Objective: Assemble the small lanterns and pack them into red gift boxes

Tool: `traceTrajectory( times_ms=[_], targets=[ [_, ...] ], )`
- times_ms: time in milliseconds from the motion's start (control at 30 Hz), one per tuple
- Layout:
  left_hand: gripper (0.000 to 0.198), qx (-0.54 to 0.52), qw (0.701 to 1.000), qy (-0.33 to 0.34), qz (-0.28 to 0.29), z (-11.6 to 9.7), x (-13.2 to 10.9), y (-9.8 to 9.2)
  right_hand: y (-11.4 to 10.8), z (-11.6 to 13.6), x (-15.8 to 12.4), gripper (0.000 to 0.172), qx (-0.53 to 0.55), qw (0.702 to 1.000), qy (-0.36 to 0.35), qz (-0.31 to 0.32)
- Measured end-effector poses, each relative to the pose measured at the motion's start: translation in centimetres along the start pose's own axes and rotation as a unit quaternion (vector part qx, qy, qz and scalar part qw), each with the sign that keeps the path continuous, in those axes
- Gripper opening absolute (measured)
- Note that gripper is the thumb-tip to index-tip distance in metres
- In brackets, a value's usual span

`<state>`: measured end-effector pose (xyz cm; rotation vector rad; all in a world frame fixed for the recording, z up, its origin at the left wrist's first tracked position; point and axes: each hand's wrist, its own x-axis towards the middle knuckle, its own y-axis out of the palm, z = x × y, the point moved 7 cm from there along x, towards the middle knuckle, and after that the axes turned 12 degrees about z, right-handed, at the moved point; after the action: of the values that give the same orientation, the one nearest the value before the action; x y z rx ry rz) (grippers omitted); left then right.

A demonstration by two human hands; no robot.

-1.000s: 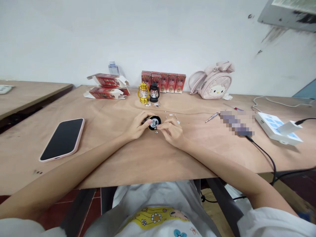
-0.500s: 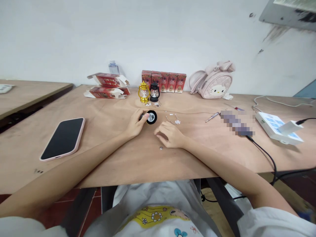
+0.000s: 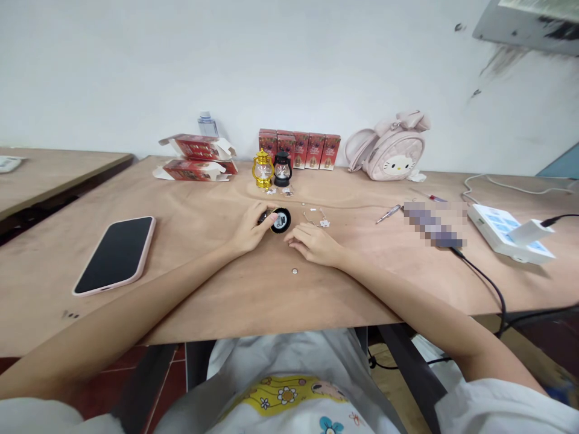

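Note:
My left hand [image 3: 254,228] is wrapped round a black lantern [image 3: 281,220] lying on its side, its round base turned towards me with a pale centre. Just right of that base is my right hand [image 3: 312,242], its fingers curled and pressed together; whatever they may hold is too small to make out. A small silver button-like disc [image 3: 295,271] lies on the table below my hands. Thin wire and white bits [image 3: 324,223] lie beyond my right hand. A gold lantern [image 3: 263,169] and a second black lantern [image 3: 283,169] stand upright behind.
A phone [image 3: 115,255] lies at left. Opened red boxes [image 3: 196,170], upright red boxes [image 3: 314,150] and a pink bag [image 3: 395,155] are at the back. A screwdriver [image 3: 388,214], a blurred device [image 3: 432,224] and a power strip [image 3: 506,232] lie at right.
The lantern's base has shifted slightly right and down in my left hand. My right hand's fingers have drawn closer together and the hand has lowered a little.

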<state>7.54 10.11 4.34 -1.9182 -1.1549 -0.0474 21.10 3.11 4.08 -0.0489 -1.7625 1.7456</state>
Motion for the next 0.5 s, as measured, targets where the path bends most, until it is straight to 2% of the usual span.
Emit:
traceTrajectory(
  times_ms=[100,233,367,500],
  targets=[
    [0.048,0.003,1.000,0.016,0.016,-0.5,0.0,0.2,-1.2,0.8,-0.3,0.011,-0.031,0.995,-0.019,-0.093],
    [0.048,0.004,0.998,0.050,0.050,-1.5,0.0,0.7,-2.4,0.8,-0.8,0.012,-0.046,0.979,0.020,-0.196],
    [0.049,0.007,0.994,0.082,0.069,-2.4,0.0,1.0,-2.6,0.9,-0.7,0.012,-0.089,0.973,0.030,-0.213],
    [0.047,0.003,0.993,0.096,0.070,-2.6,0.0,1.0,-2.3,1.8,-0.4,0.014,-0.138,0.967,-0.009,-0.212]
  ],
)
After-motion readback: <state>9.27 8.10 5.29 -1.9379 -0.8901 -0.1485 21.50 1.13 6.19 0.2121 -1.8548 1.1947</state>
